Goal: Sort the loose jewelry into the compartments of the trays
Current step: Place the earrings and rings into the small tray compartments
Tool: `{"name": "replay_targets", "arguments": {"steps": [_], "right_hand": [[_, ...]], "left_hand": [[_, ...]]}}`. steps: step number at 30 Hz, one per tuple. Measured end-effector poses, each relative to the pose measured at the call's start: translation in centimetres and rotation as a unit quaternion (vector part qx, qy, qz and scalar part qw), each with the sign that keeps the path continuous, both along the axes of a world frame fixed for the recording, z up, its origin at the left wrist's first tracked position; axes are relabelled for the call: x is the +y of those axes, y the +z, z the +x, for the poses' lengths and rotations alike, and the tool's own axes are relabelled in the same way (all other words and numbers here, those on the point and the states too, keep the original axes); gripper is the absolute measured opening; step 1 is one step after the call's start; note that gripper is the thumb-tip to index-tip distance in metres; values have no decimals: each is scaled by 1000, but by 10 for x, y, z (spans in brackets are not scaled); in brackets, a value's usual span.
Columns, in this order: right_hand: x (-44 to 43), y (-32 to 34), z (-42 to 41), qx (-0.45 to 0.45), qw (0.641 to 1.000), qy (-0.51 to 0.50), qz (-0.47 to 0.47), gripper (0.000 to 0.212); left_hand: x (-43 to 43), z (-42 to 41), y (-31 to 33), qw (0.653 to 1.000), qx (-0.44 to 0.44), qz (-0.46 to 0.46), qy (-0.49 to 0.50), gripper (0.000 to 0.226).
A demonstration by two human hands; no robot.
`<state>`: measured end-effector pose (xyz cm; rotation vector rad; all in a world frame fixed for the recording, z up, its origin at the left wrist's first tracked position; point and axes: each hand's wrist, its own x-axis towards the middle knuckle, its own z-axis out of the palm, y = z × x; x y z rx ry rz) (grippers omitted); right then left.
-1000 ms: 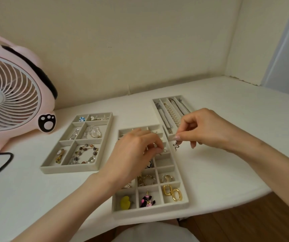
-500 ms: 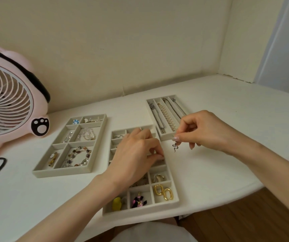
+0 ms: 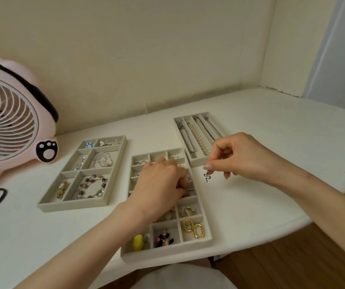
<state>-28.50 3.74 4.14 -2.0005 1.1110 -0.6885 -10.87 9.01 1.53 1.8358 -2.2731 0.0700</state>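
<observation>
Station: a white table (image 3: 250,205) with three compartment trays. The work concerns the mid tray (image 3: 167,255) and the long tray (image 3: 197,163) behind it to the right.

Right hand (image 3: 242,157): thumb and forefinger are closed to a narrow pinch on the top of a small dark snake (image 3: 207,177), an earring or charm. The other fingers are curled under. The snake hangs free with its long axis vertical and its tail down, above the bare table. It is just right of the mid tray's right wall and just in front of the long tray's near end.

Left hand (image 3: 161,184): it is over the middle rows of the mid tray, knuckles up, with its fingers curled down into a right-column compartment. A thin dark piece shows at the fingertips. The hand hides the contact, so whether it grips that piece cannot be told.

Governing relation: the target compartments lie to the left of the snake and below it, across the tray wall. The right hand is the carrying hand. The left hand covers part of the likely drop zone.

Judgement: the next move is a short leftward carry, followed by lowering and release. The tail may catch on the wall if it is carried low.
</observation>
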Motion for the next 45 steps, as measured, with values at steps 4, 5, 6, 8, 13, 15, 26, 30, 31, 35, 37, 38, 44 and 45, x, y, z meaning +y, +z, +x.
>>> {"name": "replay_targets", "arguments": {"steps": [4, 5, 6, 8, 13, 15, 26, 30, 31, 35, 37, 38, 44, 45], "right_hand": [[0, 0, 1, -4, 1000, 1, 0, 15], [0, 0, 1, -4, 1000, 1, 0, 15], [-1, -1, 1, -5, 1000, 1, -1, 15], [-1, -1, 2, -4, 1000, 1, -3, 15], [-1, -1, 4, -5, 1000, 3, -3, 15], [-2, -1, 4, -2, 1000, 4, -4, 16], [-2, 1, 6, -3, 1000, 12, -5, 16], [-1, 1, 6, -4, 1000, 20, -4, 15], [-1, 1, 6, -6, 1000, 22, -2, 16], [1, 1, 6, -9, 1000, 28, -1, 18], [1, 1, 6, -10, 1000, 30, 0, 17], [1, 1, 6, -10, 999, 31, 0, 17], [0, 0, 8, -11, 1000, 29, 1, 15], [0, 0, 8, -11, 1000, 29, 1, 15]], "left_hand": [[2, 2, -1, 1000, 20, -4, -1, 6], [2, 2, 0, 1000, 28, -4, -1, 6], [3, 3, 0, 999, 35, -6, -1, 6], [4, 4, 0, 999, 41, -13, 2, 7], [3, 4, 0, 999, 42, -9, 0, 12], [2, 4, -1, 999, 42, -6, -3, 13], [-3, 3, 2, 999, 6, 16, -27, 10], [-3, 1, 2, 1000, -3, -18, -23, 7], [-2, 1, 2, 999, 3, -22, -25, 7], [0, 5, 8, 998, 37, -41, -24, 9], [0, 10, 14, 998, 40, -44, -15, 7], [0, 12, 18, 998, 39, -40, -11, 7], [2, 11, 23, 999, 20, 11, -24, 7], [2, 9, 21, 999, 15, 16, -30, 7]]}}
